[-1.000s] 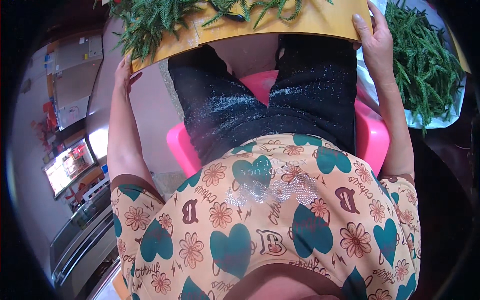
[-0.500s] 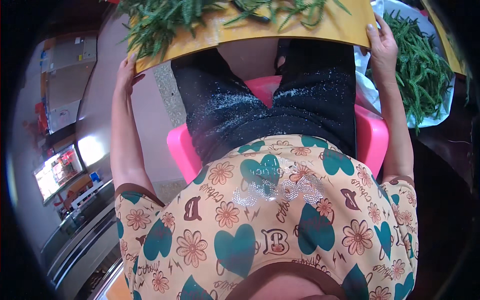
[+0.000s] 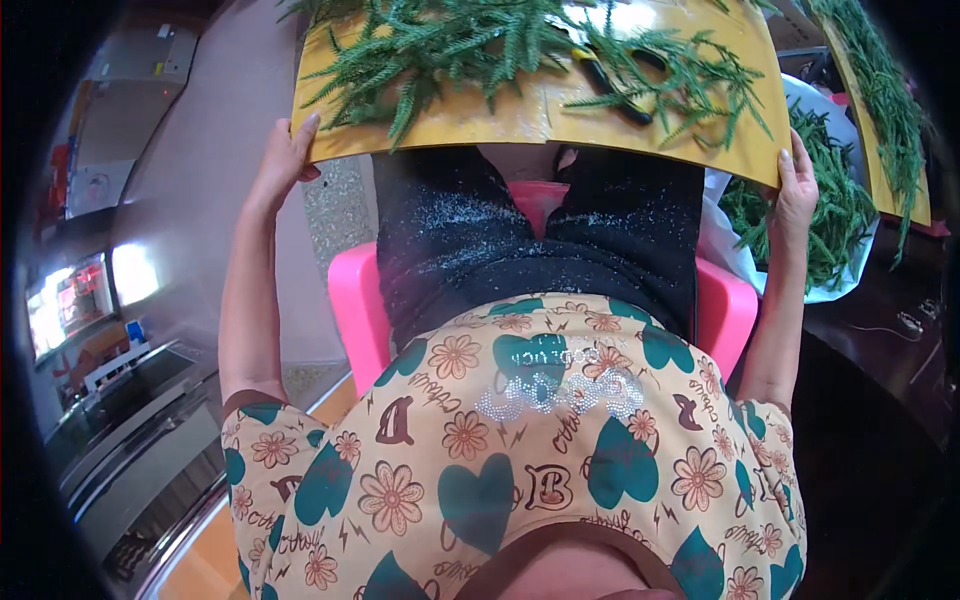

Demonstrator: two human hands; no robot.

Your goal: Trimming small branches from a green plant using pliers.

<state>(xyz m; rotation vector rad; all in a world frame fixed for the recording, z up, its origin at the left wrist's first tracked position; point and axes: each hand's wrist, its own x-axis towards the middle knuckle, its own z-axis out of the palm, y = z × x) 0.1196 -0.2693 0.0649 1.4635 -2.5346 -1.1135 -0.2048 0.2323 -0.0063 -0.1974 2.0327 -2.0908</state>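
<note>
Left hand (image 3: 290, 157) and right hand (image 3: 795, 188) grip a glossy yellow board (image 3: 580, 130), top of frame, strewn with feathery green sprigs (image 3: 440, 45).

Yellow board (image 3: 510, 125): here it is, stretched wide, mostly bare along the near edge, light glaring off it farther back.
Left heap (image 3: 440, 50): and what a pile, green sprigs thick and tangled, tips pointing every way!
Tool (image 3: 605, 82): black handles, a touch of yellow, lying right of the heap.
Looser sprigs (image 3: 700, 85): fanned around those handles.
Second board (image 3: 870, 150): far right, yellow too, with greenery (image 3: 890, 100) along it.
</note>
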